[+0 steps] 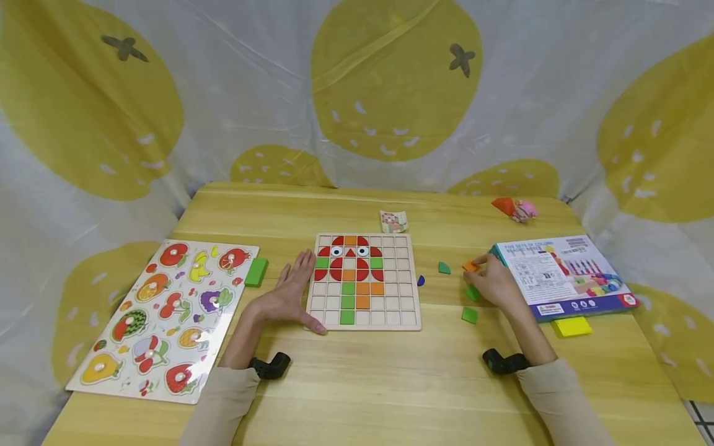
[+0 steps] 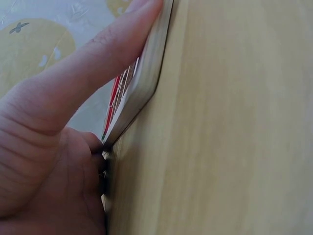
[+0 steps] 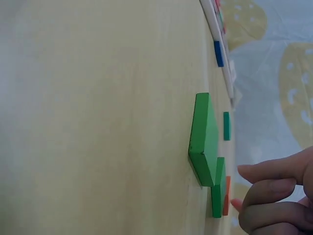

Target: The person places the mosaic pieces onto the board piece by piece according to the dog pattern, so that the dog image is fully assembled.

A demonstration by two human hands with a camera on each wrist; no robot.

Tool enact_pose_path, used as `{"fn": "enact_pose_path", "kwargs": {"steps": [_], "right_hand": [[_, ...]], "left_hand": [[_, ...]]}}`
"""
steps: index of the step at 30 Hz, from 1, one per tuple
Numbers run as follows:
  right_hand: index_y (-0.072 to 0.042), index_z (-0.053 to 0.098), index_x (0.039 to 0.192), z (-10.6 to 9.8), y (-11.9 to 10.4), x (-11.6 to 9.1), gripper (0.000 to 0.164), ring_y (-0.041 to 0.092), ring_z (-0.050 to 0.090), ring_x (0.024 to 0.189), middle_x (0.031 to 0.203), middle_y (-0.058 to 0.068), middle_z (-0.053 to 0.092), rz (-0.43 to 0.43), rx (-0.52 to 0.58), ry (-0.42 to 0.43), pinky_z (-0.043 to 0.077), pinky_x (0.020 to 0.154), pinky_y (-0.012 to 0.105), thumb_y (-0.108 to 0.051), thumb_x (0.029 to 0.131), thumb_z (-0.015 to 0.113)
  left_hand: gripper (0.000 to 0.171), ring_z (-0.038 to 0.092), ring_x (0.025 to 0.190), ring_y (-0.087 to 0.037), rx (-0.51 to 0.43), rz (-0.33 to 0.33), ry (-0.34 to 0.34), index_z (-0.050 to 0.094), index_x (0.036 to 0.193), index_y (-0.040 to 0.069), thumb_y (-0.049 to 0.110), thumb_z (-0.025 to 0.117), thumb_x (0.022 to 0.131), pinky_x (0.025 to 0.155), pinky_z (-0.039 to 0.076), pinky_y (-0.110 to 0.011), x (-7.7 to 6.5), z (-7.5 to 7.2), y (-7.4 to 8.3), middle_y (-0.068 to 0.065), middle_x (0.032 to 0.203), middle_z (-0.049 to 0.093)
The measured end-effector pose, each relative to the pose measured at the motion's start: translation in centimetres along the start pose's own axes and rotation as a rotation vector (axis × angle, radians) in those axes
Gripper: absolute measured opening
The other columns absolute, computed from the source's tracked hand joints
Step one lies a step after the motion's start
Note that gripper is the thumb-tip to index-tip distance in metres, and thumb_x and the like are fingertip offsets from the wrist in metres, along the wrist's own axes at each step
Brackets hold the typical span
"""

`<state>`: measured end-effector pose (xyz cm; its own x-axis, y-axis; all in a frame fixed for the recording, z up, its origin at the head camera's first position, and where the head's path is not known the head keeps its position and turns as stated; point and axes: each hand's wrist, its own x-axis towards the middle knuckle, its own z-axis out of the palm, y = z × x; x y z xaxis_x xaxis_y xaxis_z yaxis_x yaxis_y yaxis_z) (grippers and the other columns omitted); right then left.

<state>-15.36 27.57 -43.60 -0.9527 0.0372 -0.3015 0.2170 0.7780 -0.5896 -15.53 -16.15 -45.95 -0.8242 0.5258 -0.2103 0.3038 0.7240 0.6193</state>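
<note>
The left hand [image 1: 287,294] rests against the left side of a square wooden grid board [image 1: 400,297], fingers stretched along its edge and thumb at its front left corner. Red, orange, green and white eye-marked pieces form a figure on the board. Over to the right, the right hand [image 1: 493,282] has its thumb and index finger at an orange block [image 1: 470,266], other fingers curled in the right wrist view; I cannot tell whether it pinches the block. Just nearer lie two green blocks [image 3: 200,127], one behind the other. A teal piece [image 1: 444,267] and a blue piece [image 1: 421,280] lie between board and right hand.
A fruit peg puzzle [image 1: 192,291] lies at the left, a green block [image 1: 256,272] beside it. At the right, a yellow block [image 1: 573,326] sits by a toy box [image 1: 563,275]. Behind the board is a small picture card [image 1: 393,222]; a pink and red toy [image 1: 523,212] stands far right.
</note>
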Motion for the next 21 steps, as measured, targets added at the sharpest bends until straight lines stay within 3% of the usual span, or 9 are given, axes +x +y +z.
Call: {"fn": "enact_pose_path", "kwargs": {"steps": [6, 11, 16, 21], "right_hand": [[0.005, 0.043, 0.127, 0.39, 0.22, 0.64, 0.046, 0.015, 0.050, 0.064, 0.086, 0.013, 0.058, -0.018, -0.018, 0.022, 0.039, 0.054, 0.026, -0.025, 0.095, 0.056], [0.002, 0.047, 0.121, 0.54, 0.02, 0.92, 0.041, 0.014, 0.057, 0.071, 0.095, 0.016, 0.065, -0.012, 0.013, -0.036, 0.044, 0.059, 0.025, -0.026, 0.094, 0.061], [0.003, 0.052, 0.115, 0.35, -0.11, 0.86, 0.042, 0.017, 0.058, 0.074, 0.097, 0.018, 0.065, 0.000, -0.030, -0.032, 0.044, 0.059, 0.025, -0.030, 0.092, 0.065], [0.004, 0.054, 0.114, 0.42, -0.49, 0.64, 0.042, 0.016, 0.059, 0.074, 0.096, 0.017, 0.068, -0.041, -0.045, -0.044, 0.044, 0.059, 0.024, -0.031, 0.093, 0.064]], "left_hand": [[0.152, -0.019, 0.150, -0.031, 0.000, -0.013, -0.006, -0.013, 0.154, 0.006, 0.054, 0.090, 0.052, 0.120, -0.010, -0.056, -0.01, -0.06, 0.29, -0.015, 0.162, -0.018], [0.152, -0.019, 0.150, -0.030, 0.000, -0.011, -0.004, -0.013, 0.154, 0.007, 0.054, 0.090, 0.052, 0.120, -0.010, -0.056, 0.01, -0.03, 0.20, -0.014, 0.162, -0.018], [0.152, -0.019, 0.150, -0.032, -0.010, -0.004, 0.000, -0.013, 0.153, 0.006, 0.054, 0.090, 0.052, 0.119, -0.009, -0.058, 0.10, 0.07, 0.04, -0.015, 0.162, -0.018], [0.152, -0.019, 0.150, -0.031, -0.008, -0.015, 0.000, -0.013, 0.154, 0.006, 0.054, 0.090, 0.052, 0.120, -0.009, -0.057, -0.01, 0.04, 0.06, -0.014, 0.162, -0.018]]}}
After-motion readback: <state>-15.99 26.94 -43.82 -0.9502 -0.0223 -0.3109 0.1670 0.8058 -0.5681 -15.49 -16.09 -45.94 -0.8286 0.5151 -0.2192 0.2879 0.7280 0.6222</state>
